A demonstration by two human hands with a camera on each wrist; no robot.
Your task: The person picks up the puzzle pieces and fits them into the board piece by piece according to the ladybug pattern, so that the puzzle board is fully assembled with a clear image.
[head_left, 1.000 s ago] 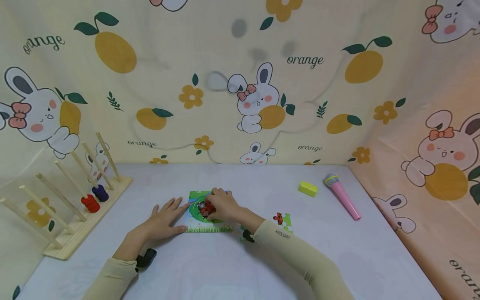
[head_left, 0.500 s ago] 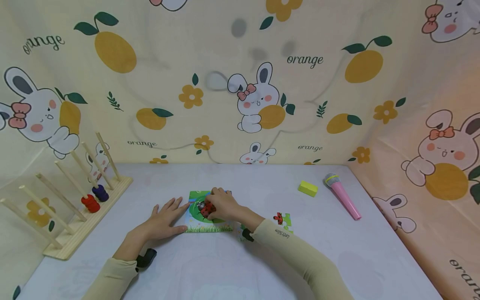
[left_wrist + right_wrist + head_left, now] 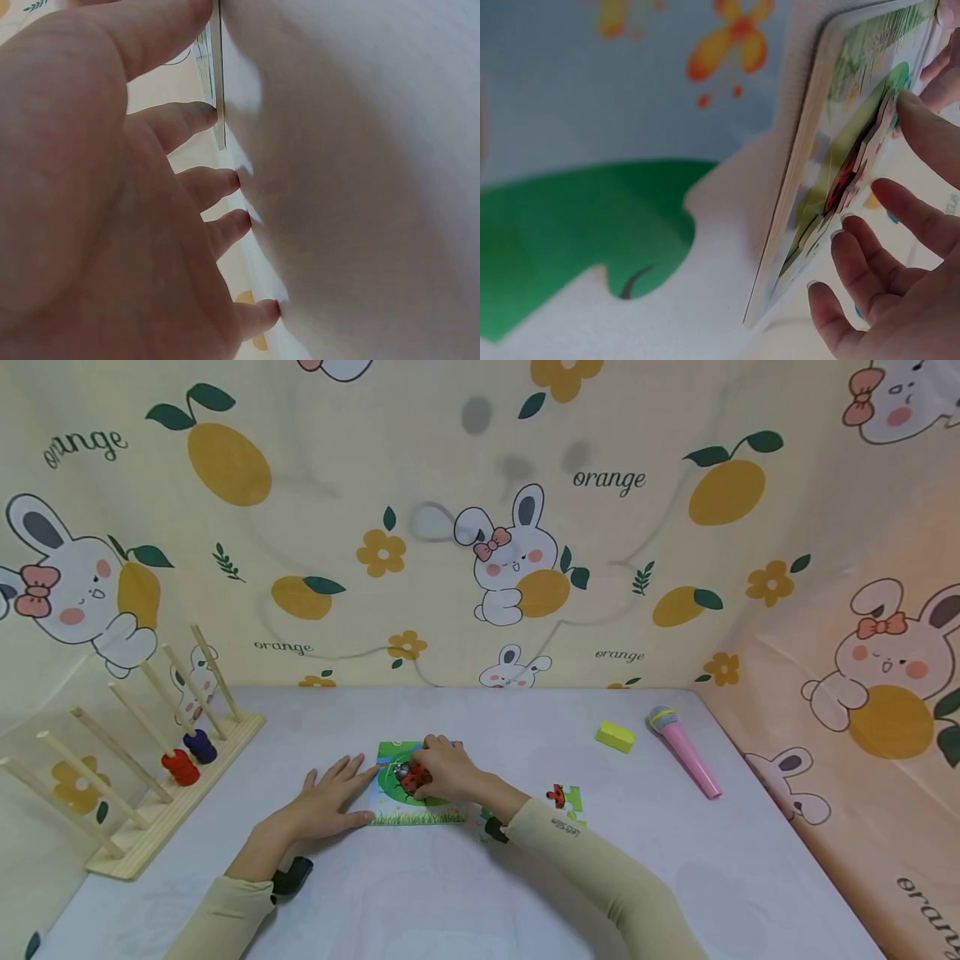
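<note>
A flat puzzle board (image 3: 420, 818) with a green oval and a grass border lies on the table. Ladybug puzzle pieces (image 3: 407, 779) sit in its middle, slightly raised in the right wrist view. Over their right part is my right hand (image 3: 448, 770), its thumb and fingertips pinching a puzzle piece (image 3: 845, 184) mostly covered in the head view. My left hand (image 3: 326, 803) lies flat with spread fingers, thumb and index touching the board's left edge; its other fingertips rest on the table. A loose piece (image 3: 585, 232) with green and orange-flower print fills the near right wrist view.
More loose puzzle pieces (image 3: 574, 798) lie right of my right forearm. Farther back are a yellow block (image 3: 616, 737) and a pink toy microphone (image 3: 686, 756). On the left stands a wooden peg rack (image 3: 180, 802) with red beads (image 3: 181, 767) and dark blue beads (image 3: 200, 747).
</note>
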